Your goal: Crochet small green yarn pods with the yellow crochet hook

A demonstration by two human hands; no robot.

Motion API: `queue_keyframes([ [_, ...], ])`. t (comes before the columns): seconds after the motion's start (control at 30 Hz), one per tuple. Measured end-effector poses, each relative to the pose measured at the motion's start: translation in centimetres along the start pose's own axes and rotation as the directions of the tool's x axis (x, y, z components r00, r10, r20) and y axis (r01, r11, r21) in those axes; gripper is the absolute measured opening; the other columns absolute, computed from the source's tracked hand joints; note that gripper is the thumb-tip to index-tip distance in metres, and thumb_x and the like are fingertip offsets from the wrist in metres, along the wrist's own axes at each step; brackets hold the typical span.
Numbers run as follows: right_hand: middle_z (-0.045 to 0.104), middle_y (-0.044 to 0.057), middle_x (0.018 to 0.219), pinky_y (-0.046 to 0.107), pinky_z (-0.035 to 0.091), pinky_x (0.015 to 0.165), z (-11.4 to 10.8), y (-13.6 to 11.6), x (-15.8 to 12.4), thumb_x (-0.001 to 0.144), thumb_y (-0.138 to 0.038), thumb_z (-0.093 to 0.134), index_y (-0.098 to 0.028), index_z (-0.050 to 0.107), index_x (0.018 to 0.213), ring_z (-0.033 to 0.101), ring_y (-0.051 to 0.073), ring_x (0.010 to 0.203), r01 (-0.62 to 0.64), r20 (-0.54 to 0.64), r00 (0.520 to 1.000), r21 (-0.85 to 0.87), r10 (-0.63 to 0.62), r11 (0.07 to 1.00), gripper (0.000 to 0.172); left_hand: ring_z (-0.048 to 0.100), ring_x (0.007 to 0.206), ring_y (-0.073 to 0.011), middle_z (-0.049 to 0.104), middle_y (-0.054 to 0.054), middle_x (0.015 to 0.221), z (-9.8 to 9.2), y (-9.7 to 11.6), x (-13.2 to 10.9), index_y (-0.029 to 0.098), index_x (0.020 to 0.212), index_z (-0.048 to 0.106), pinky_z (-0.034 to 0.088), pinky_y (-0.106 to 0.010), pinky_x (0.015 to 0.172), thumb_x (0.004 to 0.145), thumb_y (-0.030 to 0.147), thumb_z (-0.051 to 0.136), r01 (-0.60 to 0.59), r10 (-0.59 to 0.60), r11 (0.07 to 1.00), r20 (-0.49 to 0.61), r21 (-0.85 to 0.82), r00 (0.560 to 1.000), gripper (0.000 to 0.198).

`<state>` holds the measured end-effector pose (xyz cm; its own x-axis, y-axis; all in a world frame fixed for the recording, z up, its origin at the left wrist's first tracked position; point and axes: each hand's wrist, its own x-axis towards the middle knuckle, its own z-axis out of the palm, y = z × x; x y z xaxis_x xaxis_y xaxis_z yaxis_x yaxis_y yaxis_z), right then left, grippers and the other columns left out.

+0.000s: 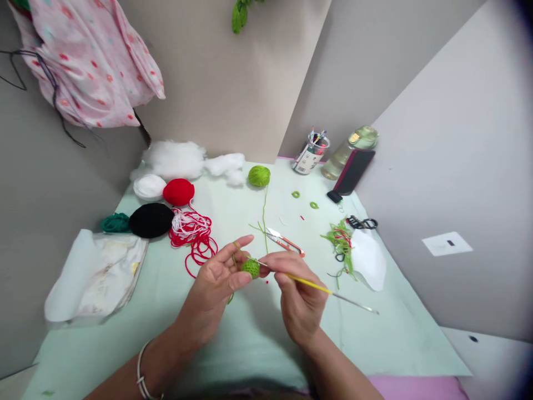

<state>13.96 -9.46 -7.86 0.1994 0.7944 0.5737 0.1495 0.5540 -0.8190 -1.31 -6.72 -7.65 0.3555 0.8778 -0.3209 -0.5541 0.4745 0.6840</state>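
Note:
Between its thumb and fingers my left hand (219,280) pinches a small round green crochet piece (250,268), with green yarn looped over its raised index finger. My right hand (300,291) grips a crochet hook (310,284) with a yellow handle, its working tip at the top edge of the piece. The other metal end of the hook points to the lower right. A green yarn strand runs back to the green yarn ball (259,176). Just beyond my hands lie thread snips (285,243) with orange handles.
Red (179,191) and black (151,220) yarn balls, tangled red and white yarn (195,230) and white stuffing (172,159) are on the left. Green rings (313,205), yarn scraps (340,238), a pen cup (310,155), a bottle (347,153) and a phone (353,171) are on the right.

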Motion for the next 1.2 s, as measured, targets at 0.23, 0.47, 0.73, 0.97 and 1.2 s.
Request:
queue_keyframes([
  [0.23, 0.08, 0.007, 0.089, 0.034, 0.066, 0.063, -1.5, 0.5, 0.1, 0.104, -0.028, 0.065, -0.022, 0.081, 0.105, 0.077, 0.019, 0.071, -0.257, 0.025, 0.966, 0.194, 0.257, 0.947, 0.017, 0.06, 0.094, -0.0185, 0.066, -0.003, 0.096, -1.2, 1.3, 0.4, 0.03, 0.119, 0.085, 0.05, -0.027, 0.084, 0.07, 0.029, 0.097, 0.0, -0.013, 0.982, 0.067, 0.19, 0.998, 0.051],
  [0.47, 0.073, 0.002, 0.073, 0.026, 0.058, 0.05, -1.2, 0.9, 1.3, 0.096, -0.039, 0.075, -0.02, 0.079, 0.087, 0.066, 0.013, 0.051, -0.496, 0.162, 0.864, 0.428, 0.476, 0.755, 0.022, 0.063, 0.093, -0.0198, 0.067, -0.004, 0.096, -1.2, 0.8, 0.4, 0.03, 0.122, 0.084, 0.052, -0.032, 0.086, 0.074, 0.031, 0.094, 0.016, -0.04, 0.983, 0.131, 0.184, 0.991, 0.049],
  [0.73, 0.074, 0.003, 0.086, 0.027, 0.06, 0.061, -0.6, 1.7, 0.2, 0.099, -0.035, 0.074, -0.024, 0.083, 0.099, 0.069, 0.013, 0.066, -0.352, 0.048, 0.934, 0.29, 0.354, 0.89, 0.014, 0.07, 0.094, -0.0197, 0.077, -0.004, 0.099, -1.1, 0.2, 0.2, 0.031, 0.123, 0.083, 0.057, -0.031, 0.089, 0.082, 0.031, 0.09, -0.092, 0.07, 0.938, 0.077, 0.335, 0.995, 0.042],
  [0.97, 0.079, 0.005, 0.087, 0.033, 0.062, 0.068, -0.5, 0.8, 0.3, 0.102, -0.029, 0.069, -0.025, 0.082, 0.102, 0.073, 0.019, 0.075, -0.157, 0.016, 0.988, 0.016, 0.156, 0.988, 0.014, 0.074, 0.083, -0.0176, 0.077, -0.003, 0.101, -0.5, 0.4, 0.1, 0.029, 0.121, 0.083, 0.063, -0.031, 0.08, 0.078, 0.026, 0.093, -0.064, 0.052, 0.965, 0.054, 0.254, 0.997, 0.044],
  [1.2, 0.08, 0.006, 0.088, 0.034, 0.062, 0.068, -0.1, 0.7, 0.0, 0.102, -0.027, 0.068, -0.026, 0.083, 0.1, 0.073, 0.021, 0.08, -0.147, 0.023, 0.989, 0.022, 0.146, 0.989, 0.015, 0.073, 0.076, -0.0125, 0.071, 0.003, 0.085, -0.5, -0.5, 0.0, 0.033, 0.116, 0.085, 0.063, -0.026, 0.077, 0.079, 0.025, 0.094, -0.071, 0.062, 0.978, 0.05, 0.198, 0.997, 0.039],
])
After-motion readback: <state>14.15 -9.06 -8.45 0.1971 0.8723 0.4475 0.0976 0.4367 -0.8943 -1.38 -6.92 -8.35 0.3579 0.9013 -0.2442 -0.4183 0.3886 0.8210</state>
